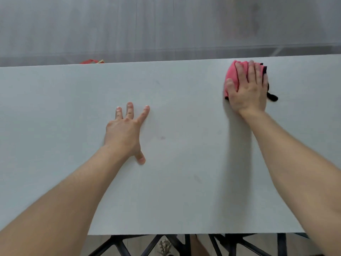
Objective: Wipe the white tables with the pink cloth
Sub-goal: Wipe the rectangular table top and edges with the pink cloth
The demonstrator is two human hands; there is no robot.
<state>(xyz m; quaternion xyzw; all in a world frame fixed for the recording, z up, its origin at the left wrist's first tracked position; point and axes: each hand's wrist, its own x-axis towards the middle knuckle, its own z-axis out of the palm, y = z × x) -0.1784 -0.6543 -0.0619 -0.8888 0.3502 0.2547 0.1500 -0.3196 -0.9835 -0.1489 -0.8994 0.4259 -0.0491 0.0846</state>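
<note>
A: The fingers?
B: On the right hand (pixel 247 93) the fingers (pixel 251 71) lie straight, pressing a crumpled pink cloth (pixel 231 74) with black trim onto the flat white counter (pixel 184 191), just beside its far edge. The left hand (pixel 123 133) rests mid-counter, fingers (pixel 130 109) spread and released.
A: Room?
B: Counter surface runs wide leftward and back to the near edge.

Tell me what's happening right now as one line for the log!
step: wipe table | right hand: flat on pink cloth, near far edge of white table | left hand: flat on table, holds nothing
</note>
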